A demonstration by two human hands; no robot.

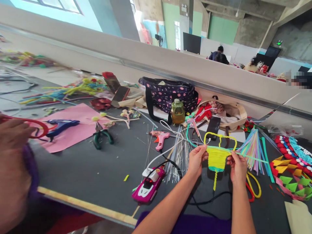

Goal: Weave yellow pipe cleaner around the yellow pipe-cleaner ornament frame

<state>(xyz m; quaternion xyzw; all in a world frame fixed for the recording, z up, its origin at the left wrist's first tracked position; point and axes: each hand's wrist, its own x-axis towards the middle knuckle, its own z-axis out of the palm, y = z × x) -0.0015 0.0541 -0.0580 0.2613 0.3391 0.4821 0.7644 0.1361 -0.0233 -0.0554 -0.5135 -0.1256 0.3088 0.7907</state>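
Between my two hands is a yellow pipe-cleaner piece (218,158), a wound panel with a teal lower edge, a twisted stem below and two bent loops above. A light green pipe cleaner (253,158) runs across its upper edge and sticks out to the right. My left hand (198,159) is closed in a pinch at the panel's upper left corner, on the green pipe cleaner. At the upper right corner, my right hand (238,167) pinches the same strand, thumb and fingers pressed together. The fingers partly cover both corners.
A purple car-shaped power strip (148,185), pink glue gun (161,139) and thin wires lie left of my hands. Pastel pipe cleaners (255,151) lie right. Behind stand a bottle (177,112) and patterned bag (168,94). A co-worker's blurred hand (14,136) is far left, near green-handled pliers (101,136).
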